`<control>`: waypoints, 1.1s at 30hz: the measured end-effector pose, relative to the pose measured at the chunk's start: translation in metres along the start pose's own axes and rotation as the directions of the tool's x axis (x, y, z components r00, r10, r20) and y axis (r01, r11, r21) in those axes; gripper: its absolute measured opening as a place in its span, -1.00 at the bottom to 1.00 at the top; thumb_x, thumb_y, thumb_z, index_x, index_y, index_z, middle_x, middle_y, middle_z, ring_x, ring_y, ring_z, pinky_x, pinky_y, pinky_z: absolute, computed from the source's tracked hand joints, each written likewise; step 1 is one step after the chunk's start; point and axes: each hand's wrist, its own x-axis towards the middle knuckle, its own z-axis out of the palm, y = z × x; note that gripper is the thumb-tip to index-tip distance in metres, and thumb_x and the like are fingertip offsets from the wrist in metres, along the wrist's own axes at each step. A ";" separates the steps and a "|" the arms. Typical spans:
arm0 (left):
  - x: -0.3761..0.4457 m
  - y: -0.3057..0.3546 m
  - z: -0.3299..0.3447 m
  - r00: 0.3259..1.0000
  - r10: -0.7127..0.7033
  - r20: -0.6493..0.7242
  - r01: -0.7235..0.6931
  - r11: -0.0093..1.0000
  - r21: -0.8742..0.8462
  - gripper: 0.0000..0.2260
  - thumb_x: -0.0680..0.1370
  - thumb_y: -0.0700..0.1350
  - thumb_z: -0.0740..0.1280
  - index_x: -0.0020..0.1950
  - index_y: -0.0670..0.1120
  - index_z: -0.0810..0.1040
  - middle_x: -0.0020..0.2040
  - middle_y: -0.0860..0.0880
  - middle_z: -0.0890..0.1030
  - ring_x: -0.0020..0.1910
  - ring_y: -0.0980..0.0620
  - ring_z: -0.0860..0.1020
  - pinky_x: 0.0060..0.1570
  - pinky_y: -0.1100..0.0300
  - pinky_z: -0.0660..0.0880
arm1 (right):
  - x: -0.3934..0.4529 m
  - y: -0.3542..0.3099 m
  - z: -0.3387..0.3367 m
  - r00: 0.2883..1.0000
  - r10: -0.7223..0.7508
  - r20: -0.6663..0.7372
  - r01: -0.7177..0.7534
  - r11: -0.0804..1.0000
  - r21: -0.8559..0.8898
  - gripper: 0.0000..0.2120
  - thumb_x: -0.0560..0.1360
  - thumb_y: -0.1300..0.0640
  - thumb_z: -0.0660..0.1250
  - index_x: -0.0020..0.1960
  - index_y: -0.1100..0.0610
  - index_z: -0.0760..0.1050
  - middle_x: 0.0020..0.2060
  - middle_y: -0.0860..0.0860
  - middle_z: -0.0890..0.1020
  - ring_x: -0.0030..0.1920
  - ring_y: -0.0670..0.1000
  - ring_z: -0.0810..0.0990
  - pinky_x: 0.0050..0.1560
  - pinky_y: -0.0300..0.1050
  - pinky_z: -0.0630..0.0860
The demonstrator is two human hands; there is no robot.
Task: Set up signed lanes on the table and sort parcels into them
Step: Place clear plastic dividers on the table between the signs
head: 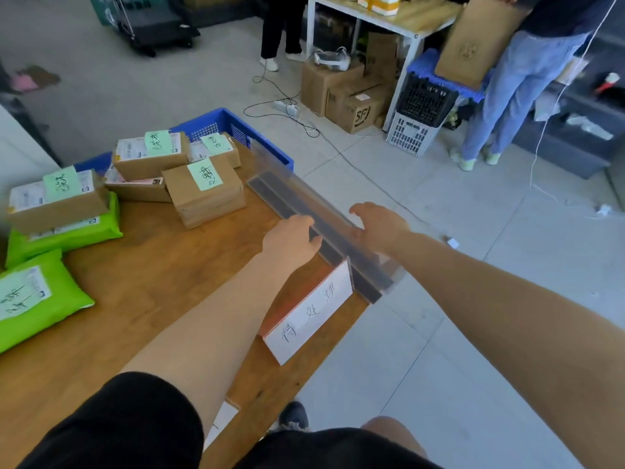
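One brown wooden table (142,292) fills the lower left of the frame, with cardboard parcels (206,191) at upper left. A long clear plastic divider strip (324,231) lies along its right edge at centre. The left hand (291,236) grips it; the right hand (378,225) hovers spread just beside it. A white handwritten sign (309,314) stands below.

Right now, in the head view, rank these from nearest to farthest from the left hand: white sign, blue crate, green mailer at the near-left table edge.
From the left hand:
1. White sign, just below it.
2. Blue crate, up and left.
3. Green mailer, far left.
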 end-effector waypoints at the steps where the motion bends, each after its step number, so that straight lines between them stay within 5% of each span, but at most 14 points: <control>1: 0.004 0.004 0.003 1.000 -0.001 0.009 0.001 1.000 -0.015 -0.62 0.58 0.07 0.20 0.35 -0.03 0.37 0.29 -0.03 0.49 0.25 -0.02 0.49 0.16 0.12 0.47 | 0.006 0.005 0.001 1.000 -0.005 0.020 0.005 1.000 0.016 -0.59 0.61 0.02 0.10 0.44 0.05 0.25 0.37 0.01 0.39 0.33 0.09 0.40 0.29 0.03 0.41; 10: 0.034 0.041 0.026 0.986 -0.157 0.061 0.165 0.971 -0.171 -0.57 0.55 0.12 0.22 0.34 -0.07 0.37 0.25 -0.03 0.51 0.23 -0.02 0.48 0.15 0.09 0.44 | 0.041 0.041 0.006 0.956 -0.227 0.186 0.183 0.957 0.226 -0.64 0.62 0.10 0.11 0.38 0.12 0.40 0.29 0.06 0.51 0.32 0.06 0.43 0.33 -0.12 0.28; 17: 0.032 0.088 0.044 0.945 -0.316 -0.079 0.301 0.940 -0.159 -0.60 0.55 0.06 0.25 0.31 -0.11 0.40 0.22 -0.06 0.53 0.19 -0.05 0.50 0.10 0.07 0.46 | 0.048 0.076 0.011 0.863 -0.435 0.256 0.260 0.818 0.513 -0.68 0.60 0.10 0.14 0.29 0.15 0.47 -0.08 0.11 0.60 -0.06 0.02 0.52 0.03 -0.19 0.37; 26: -0.002 0.131 0.072 0.816 -0.568 -0.106 0.529 0.809 -0.258 -0.55 0.52 0.00 0.33 0.35 -0.13 0.35 0.21 -0.09 0.52 0.15 -0.07 0.51 0.13 0.04 0.48 | 0.034 0.115 0.026 0.731 -0.586 0.350 0.295 0.734 0.612 -0.62 0.60 0.14 0.17 0.40 0.13 0.36 0.29 0.07 0.48 0.23 0.08 0.52 0.10 -0.17 0.40; 29: -0.014 0.145 0.085 0.782 -0.614 -0.107 0.560 0.768 -0.310 -0.59 0.54 -0.02 0.30 0.34 -0.11 0.37 0.17 -0.08 0.55 0.14 -0.07 0.53 0.11 0.08 0.46 | 0.029 0.127 0.042 0.690 -0.614 0.383 0.329 0.738 0.589 -0.48 0.52 0.21 0.28 0.45 0.09 0.28 0.29 0.05 0.50 0.23 0.07 0.51 0.23 -0.10 0.41; 33: -0.025 0.156 0.101 0.724 -0.688 -0.059 0.573 0.646 -0.505 -0.63 0.52 -0.03 0.33 0.29 -0.11 0.44 0.11 -0.07 0.60 0.09 -0.07 0.57 0.14 0.04 0.48 | 0.023 0.139 0.046 0.637 -0.659 0.400 0.403 0.727 0.556 -0.23 0.43 0.22 0.39 0.52 0.08 0.08 0.40 0.01 0.38 0.14 0.00 0.48 0.09 -0.20 0.42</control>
